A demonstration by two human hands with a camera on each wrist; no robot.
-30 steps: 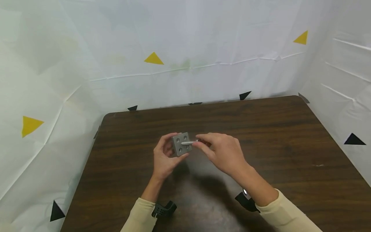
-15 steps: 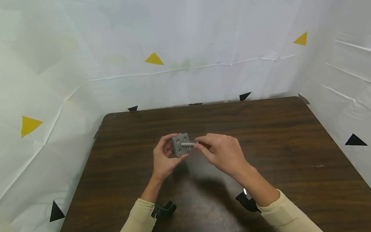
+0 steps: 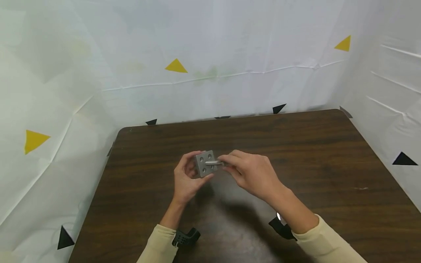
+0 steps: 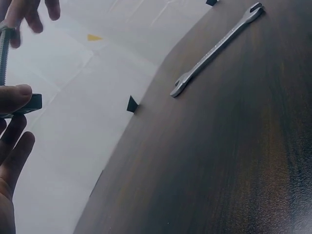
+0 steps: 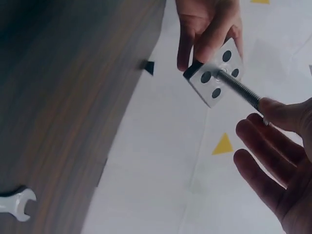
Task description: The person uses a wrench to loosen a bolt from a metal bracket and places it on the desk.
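Right hand (image 3: 253,173): shifted slightly toward the block since half a second ago, fingertips now nearer its face; thumb and forefinger pinch the outer end of a threaded metal bolt (image 5: 241,90). Bolt: seated in one of four holes of the grey metal block (image 3: 205,163), projecting to the right. Block: held above the dark wooden surface (image 3: 329,153), position unchanged. Left hand (image 3: 185,179): unchanged, thumb and fingers clamped on the block's edges. Wrench (image 4: 214,48): lying flat on the surface, well apart from both hands.
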